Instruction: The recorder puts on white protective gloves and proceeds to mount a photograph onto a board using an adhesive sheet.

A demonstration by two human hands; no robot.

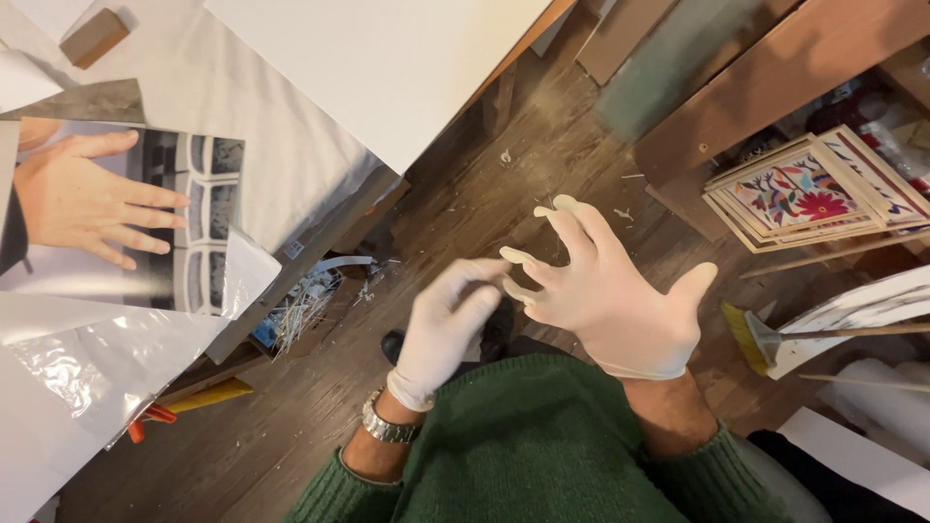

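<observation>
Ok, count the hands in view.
3: gloved left hand and gloved right hand at centre over the floor, touching; another person's bare hand at left on a print.

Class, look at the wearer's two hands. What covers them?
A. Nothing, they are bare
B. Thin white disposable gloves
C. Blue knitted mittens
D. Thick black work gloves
B: the left hand and the right hand both wear thin white disposable gloves, the left hand's fingers pinching a right fingertip.

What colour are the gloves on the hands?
White gloves on both hands, clearest in the head view.
</observation>
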